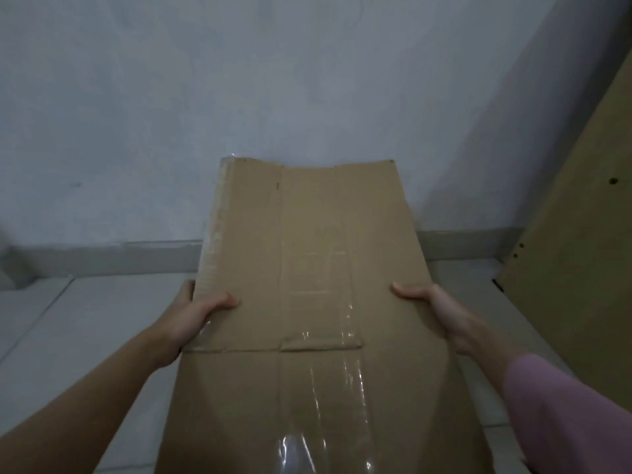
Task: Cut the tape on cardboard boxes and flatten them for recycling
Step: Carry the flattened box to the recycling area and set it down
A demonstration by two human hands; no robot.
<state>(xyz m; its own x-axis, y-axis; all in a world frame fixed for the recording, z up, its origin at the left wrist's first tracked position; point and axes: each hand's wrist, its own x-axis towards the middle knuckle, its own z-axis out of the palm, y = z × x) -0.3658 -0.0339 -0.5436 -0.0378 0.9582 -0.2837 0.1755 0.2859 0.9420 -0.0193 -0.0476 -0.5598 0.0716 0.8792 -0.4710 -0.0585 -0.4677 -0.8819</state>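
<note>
A flattened brown cardboard box (307, 254) is held out in front of me, its far end raised toward the wall. Clear tape (328, 381) shines along its centre seam and down its left edge. My left hand (195, 319) grips the left edge, thumb on top and fingers underneath. My right hand (441, 313) grips the right edge the same way, thumb lying on the top face. No cutting tool is in view.
A pale wall (239, 97) stands straight ahead, meeting a white tiled floor (68, 319) at a grey skirting. A tall wooden board (581, 251) leans at the right against the wall.
</note>
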